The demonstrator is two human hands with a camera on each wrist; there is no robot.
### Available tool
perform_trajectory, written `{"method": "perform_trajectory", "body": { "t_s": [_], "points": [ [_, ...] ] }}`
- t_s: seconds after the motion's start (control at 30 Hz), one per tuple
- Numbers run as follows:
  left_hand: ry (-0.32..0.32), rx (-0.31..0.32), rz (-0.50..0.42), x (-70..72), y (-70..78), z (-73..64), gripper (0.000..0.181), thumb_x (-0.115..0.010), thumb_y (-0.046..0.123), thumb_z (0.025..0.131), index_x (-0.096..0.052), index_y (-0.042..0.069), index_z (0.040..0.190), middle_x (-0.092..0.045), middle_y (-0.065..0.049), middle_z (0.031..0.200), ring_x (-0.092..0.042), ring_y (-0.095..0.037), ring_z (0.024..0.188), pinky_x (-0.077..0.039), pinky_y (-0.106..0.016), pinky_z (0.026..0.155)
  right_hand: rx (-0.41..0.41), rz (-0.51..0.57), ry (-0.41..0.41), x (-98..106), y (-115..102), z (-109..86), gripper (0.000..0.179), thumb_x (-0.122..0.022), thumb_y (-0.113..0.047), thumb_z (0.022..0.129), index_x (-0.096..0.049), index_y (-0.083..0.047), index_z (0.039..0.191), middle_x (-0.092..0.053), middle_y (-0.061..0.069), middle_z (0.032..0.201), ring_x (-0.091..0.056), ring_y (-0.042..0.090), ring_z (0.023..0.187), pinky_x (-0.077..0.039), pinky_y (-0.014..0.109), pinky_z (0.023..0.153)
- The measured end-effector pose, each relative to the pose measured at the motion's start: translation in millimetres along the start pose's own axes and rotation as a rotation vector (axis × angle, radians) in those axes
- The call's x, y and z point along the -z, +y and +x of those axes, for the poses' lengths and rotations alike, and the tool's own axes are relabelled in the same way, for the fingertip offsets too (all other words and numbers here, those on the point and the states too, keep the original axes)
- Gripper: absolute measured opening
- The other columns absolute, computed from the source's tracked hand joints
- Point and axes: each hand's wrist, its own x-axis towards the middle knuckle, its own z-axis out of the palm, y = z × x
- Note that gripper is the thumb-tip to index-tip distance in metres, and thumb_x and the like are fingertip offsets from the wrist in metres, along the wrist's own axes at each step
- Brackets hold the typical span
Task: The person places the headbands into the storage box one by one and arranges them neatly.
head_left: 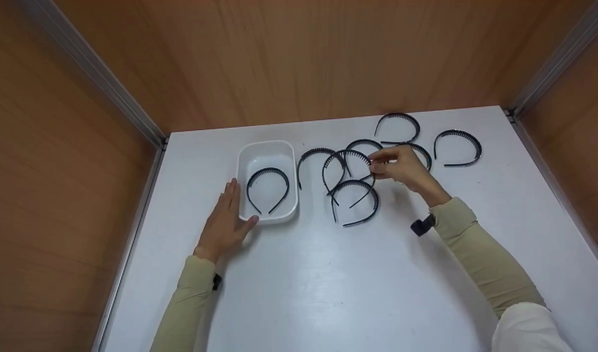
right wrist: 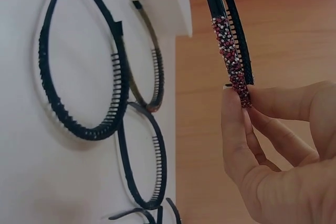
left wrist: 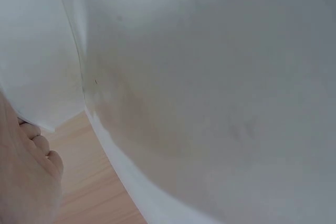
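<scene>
My left hand (head_left: 224,225) lies against the left side of a white plastic tray (head_left: 274,220), fingers straight along the wall and thumb at the near corner. One black toothed headband (head_left: 269,170) lies inside the tray. To the right, my right hand (head_left: 401,168) pinches another headband (right wrist: 228,51) by its side between thumb and fingertips, raised over the others. In the right wrist view, red and pale beads cover part of this band. Beneath it, a headband (head_left: 377,200) lies on the table, overlapped in the head view. In the left wrist view, white surfaces fill most of the frame.
Several more black headbands lie about my right hand, among them one at the far right (head_left: 479,146) and one near the back edge (head_left: 418,128). Another headband (head_left: 321,149) lies close beside the tray. Wooden panels (head_left: 299,58) enclose the white table (head_left: 299,288) at the back and sides.
</scene>
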Motion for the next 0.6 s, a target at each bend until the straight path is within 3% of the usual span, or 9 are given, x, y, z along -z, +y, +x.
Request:
{"method": "perform_trajectory", "body": {
  "t_s": [0.27,0.6],
  "points": [
    [-0.014,-0.008,0.021,1.9,-0.4,0.6,0.101,-0.059,0.060,0.104,-0.009,0.002,0.171,-0.008,-0.014,0.181,-0.007,-0.031,0.168,-0.015,-0.048,0.137,-0.008,0.008,-0.028,-18.9,-8.2,15.8,0.036,-0.073,-0.001,0.099,-0.069,0.008,0.133,-0.066,0.017,0.115,-0.077,0.016,0.086,-0.067,0.039,0.090],
    [-0.028,0.008,0.062,0.3,-2.9,1.8,0.102,-0.054,0.064,0.104,-0.009,0.004,0.172,-0.007,-0.012,0.181,-0.006,-0.028,0.168,-0.014,-0.046,0.137,-0.013,0.006,-0.040,-40.7,-16.4,36.3,0.035,-0.072,0.000,0.099,-0.069,0.009,0.133,-0.066,0.015,0.113,-0.076,0.016,0.091,-0.067,0.033,0.089]
  ]
}}
